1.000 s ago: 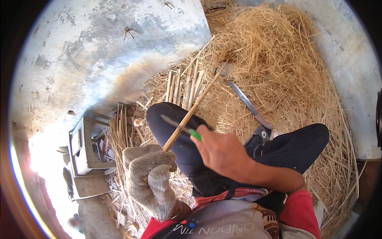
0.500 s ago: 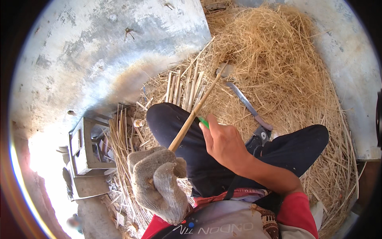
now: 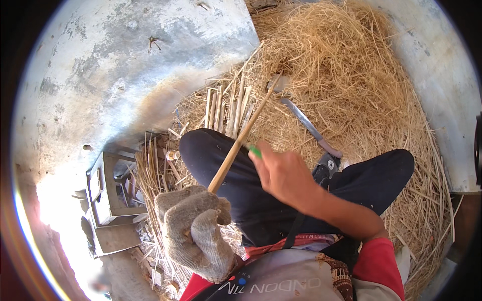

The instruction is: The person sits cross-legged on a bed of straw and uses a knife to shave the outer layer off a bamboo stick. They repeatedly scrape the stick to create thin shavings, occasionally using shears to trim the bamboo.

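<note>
Over near lap, centre: long pale split bamboo stick (image 3: 241, 138). Left hand (image 3: 193, 236), in grey knit glove, clamped on near end. Bare right hand (image 3: 286, 173) closed on small green-handled tool (image 3: 255, 150), touching stick mid-length. Long axis runs near-left to far-right, tip over straw pile (image 3: 341, 85). Judged light, stiff, splintery; hold near end.

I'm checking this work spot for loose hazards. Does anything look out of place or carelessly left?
One thing stands out: a long blade with a reddish handle lies loose and uncovered on the straw shavings, beside the person's knee. Otherwise, the gloved left hand grips a bamboo stick, and the bare right hand holds a green-handled tool against it.
</note>
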Demonstrator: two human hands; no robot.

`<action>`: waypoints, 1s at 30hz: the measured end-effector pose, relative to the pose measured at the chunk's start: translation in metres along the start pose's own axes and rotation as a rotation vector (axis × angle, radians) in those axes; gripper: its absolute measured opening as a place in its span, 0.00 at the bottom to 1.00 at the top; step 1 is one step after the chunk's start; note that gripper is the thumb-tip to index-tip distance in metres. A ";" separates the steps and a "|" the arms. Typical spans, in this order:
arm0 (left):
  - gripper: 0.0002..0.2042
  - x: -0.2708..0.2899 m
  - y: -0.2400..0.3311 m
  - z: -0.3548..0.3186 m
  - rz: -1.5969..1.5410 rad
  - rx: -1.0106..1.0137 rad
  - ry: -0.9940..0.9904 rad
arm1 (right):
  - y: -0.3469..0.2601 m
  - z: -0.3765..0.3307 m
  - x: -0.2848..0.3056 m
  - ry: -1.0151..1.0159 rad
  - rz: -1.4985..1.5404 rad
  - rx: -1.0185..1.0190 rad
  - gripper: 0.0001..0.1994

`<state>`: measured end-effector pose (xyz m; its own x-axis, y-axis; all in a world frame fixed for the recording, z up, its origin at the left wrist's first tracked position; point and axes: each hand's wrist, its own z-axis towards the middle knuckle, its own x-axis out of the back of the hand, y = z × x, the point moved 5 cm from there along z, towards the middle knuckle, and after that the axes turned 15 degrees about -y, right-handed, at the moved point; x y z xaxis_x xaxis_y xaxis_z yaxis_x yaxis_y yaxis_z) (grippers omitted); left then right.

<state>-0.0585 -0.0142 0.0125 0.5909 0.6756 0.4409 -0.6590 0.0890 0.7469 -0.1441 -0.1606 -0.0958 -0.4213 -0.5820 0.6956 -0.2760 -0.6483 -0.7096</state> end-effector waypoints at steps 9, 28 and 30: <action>0.22 0.001 -0.002 0.002 0.003 0.004 0.014 | 0.005 0.013 0.000 -0.025 0.019 0.055 0.11; 0.23 0.010 -0.016 0.018 0.003 0.036 0.097 | 0.054 0.065 -0.041 0.072 0.029 0.046 0.09; 0.23 0.011 -0.018 0.018 -0.005 0.035 0.097 | 0.047 0.057 -0.045 0.080 0.007 0.090 0.09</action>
<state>-0.0315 -0.0218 0.0129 0.5450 0.7433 0.3879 -0.6383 0.0678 0.7668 -0.0890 -0.1931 -0.1541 -0.4916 -0.5475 0.6771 -0.1959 -0.6881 -0.6987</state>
